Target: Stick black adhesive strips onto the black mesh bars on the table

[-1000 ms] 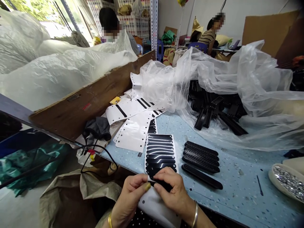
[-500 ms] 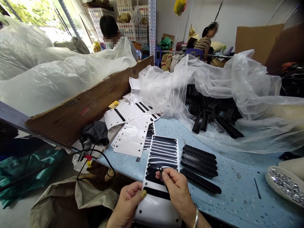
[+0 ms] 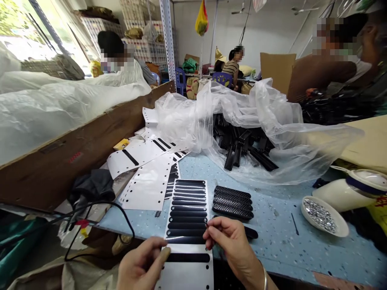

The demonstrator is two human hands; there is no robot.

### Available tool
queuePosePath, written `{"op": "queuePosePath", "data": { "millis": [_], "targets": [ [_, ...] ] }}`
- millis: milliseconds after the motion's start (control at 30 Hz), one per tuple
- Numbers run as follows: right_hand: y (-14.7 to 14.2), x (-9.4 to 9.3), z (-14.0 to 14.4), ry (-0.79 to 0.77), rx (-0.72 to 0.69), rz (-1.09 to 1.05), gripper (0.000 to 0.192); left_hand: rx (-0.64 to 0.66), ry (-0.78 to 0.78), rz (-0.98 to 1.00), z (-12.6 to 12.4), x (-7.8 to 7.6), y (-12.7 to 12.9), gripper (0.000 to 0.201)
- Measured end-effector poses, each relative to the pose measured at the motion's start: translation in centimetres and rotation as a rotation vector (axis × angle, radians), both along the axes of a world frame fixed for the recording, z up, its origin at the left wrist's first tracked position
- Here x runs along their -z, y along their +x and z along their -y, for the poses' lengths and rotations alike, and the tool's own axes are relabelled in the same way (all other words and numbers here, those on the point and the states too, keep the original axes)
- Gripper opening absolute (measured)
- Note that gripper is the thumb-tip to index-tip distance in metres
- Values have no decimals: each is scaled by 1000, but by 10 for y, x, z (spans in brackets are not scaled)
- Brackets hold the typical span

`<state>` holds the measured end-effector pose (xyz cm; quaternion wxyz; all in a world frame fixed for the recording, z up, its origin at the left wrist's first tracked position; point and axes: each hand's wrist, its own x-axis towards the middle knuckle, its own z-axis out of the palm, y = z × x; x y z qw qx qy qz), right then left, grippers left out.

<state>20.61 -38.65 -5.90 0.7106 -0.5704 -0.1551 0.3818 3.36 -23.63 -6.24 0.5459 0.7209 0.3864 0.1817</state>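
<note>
A white sheet [image 3: 184,276] with rows of glossy black adhesive strips [image 3: 186,220] lies at the table's front edge. My left hand [image 3: 143,262] pinches its left edge, thumb on top beside a lone black strip [image 3: 187,257]. At the sheet's right edge, my right hand [image 3: 228,241] is closed in a pinch on a small black strip, of which only a ringed tip [image 3: 206,221] shows above the fingers. Just beyond lie several black perforated bars [image 3: 232,201] side by side. A smooth black bar [image 3: 250,233] is partly covered by my right hand.
White sheets [image 3: 148,183] overlap at left, by a wooden board [image 3: 90,133]. Clear plastic [image 3: 184,121] partly covers black parts [image 3: 242,147]. At right are a bowl of small silvery pieces [image 3: 320,215], a white jug [image 3: 338,193] and a thin black tool [image 3: 295,224]. Several people sit beyond.
My view has turned right, bringing the jug and another person into sight. My right hand has moved to the sheet's right edge, and the strip in it is now mostly hidden.
</note>
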Motion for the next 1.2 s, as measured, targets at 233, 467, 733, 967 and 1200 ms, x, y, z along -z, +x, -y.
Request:
{"op": "queuePosePath", "data": {
  "millis": [233,467,733,967,1200],
  "targets": [
    [-13,-2,18,-44,133,950,12,278,-409,141,27,-32,61,26],
    [-18,0,17,-11,142,1200,17,272,-438,176,29,-31,64,15],
    [-22,2,17,25,48,1213,18,277,-663,274,29,-20,61,10],
    [-22,6,20,-53,-63,1407,19,347,-588,142,29,-26,65,10],
    [-22,18,17,-126,-107,1499,25,369,-329,40,33,-17,66,7]
  ]
}}
